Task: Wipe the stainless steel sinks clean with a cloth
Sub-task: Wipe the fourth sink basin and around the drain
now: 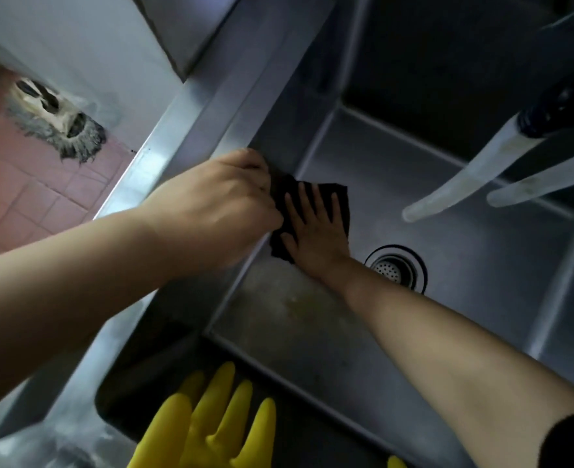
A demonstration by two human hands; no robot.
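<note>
A black cloth (341, 201) lies spread against the left wall of the stainless steel sink (464, 265), near its floor. My right hand (312, 231) presses flat on the cloth with fingers spread. My left hand (221, 204) reaches over the sink rim (191, 106) and pinches the cloth's upper left edge with curled fingers. A round drain strainer (395, 268) sits in the sink floor just right of my right wrist.
Two pale hose ends (474, 170) hang over the sink from the upper right. Yellow rubber gloves (211, 423) lie on the near rim. Left of the sink, a grey mop head (59, 119) rests on pink floor tiles (25, 197).
</note>
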